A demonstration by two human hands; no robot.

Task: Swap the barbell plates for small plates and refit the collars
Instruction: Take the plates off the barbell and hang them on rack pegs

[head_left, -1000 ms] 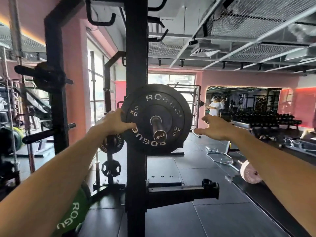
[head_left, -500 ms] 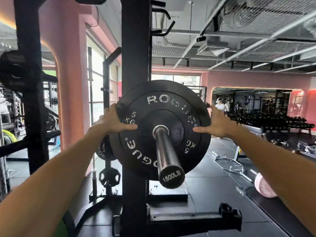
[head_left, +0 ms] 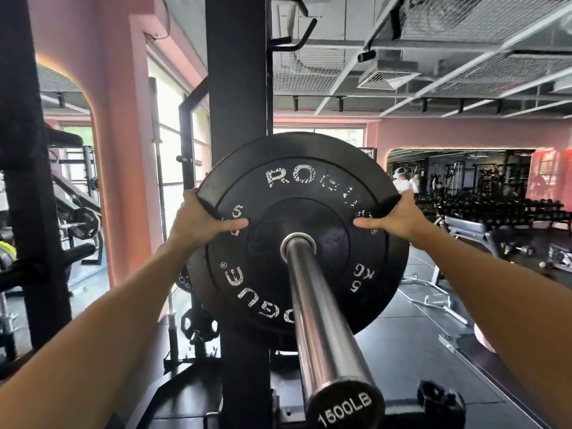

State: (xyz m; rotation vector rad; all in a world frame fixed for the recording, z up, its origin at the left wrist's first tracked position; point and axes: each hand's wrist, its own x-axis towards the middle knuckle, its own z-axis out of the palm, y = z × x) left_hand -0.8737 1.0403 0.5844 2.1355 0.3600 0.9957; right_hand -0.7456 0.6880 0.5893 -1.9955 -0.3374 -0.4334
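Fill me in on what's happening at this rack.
A person has both hands on a black 5 kg plate that sits on the barbell sleeve. The left hand grips its left edge and the right hand its right edge, thumbs flat on the face. No collar shows on the sleeve, which is bare out to its end cap. The rack upright stands just behind the plate.

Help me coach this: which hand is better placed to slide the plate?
Neither alone, probably. The left hand and right hand grip opposite edges of the 5 kg plate at equal height, thumbs on its face.
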